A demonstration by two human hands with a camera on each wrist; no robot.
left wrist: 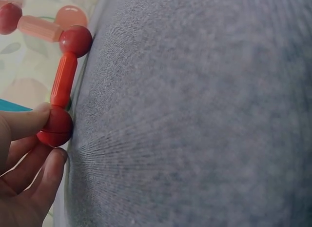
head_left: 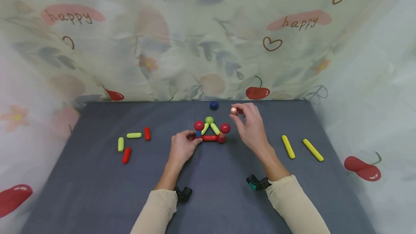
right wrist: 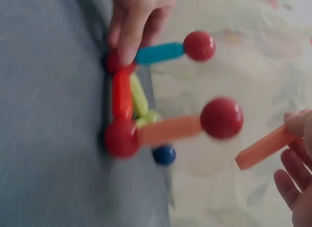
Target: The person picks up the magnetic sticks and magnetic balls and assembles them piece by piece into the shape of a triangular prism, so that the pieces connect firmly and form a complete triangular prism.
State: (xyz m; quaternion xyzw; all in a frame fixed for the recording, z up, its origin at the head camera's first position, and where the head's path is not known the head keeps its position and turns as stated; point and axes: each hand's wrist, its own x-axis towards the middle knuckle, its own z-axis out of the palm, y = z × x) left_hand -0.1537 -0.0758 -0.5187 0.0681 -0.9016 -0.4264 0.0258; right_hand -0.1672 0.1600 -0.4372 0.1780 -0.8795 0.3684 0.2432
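My left hand (head_left: 183, 148) pinches a red ball (left wrist: 59, 123) at the near left corner of a magnetic ball-and-stick frame. A red stick (head_left: 209, 138) joins it to another red ball (right wrist: 122, 137) on the right. From these two corners rise a blue stick (right wrist: 160, 53) and an orange stick (right wrist: 168, 130), each topped by a red ball. Two light green sticks (head_left: 215, 129) run back to a green ball (head_left: 209, 120). Right of the frame, in the air, my right hand (head_left: 251, 125) holds a loose orange stick (right wrist: 265, 148) by one end.
Behind the frame lies a dark blue ball (head_left: 213, 105). On the left of the grey table (head_left: 97, 194) are two green sticks (head_left: 134, 135) and two red sticks (head_left: 126, 155). Two yellow sticks (head_left: 288, 147) lie at the right. A patterned curtain (head_left: 208, 28) hangs behind the table.
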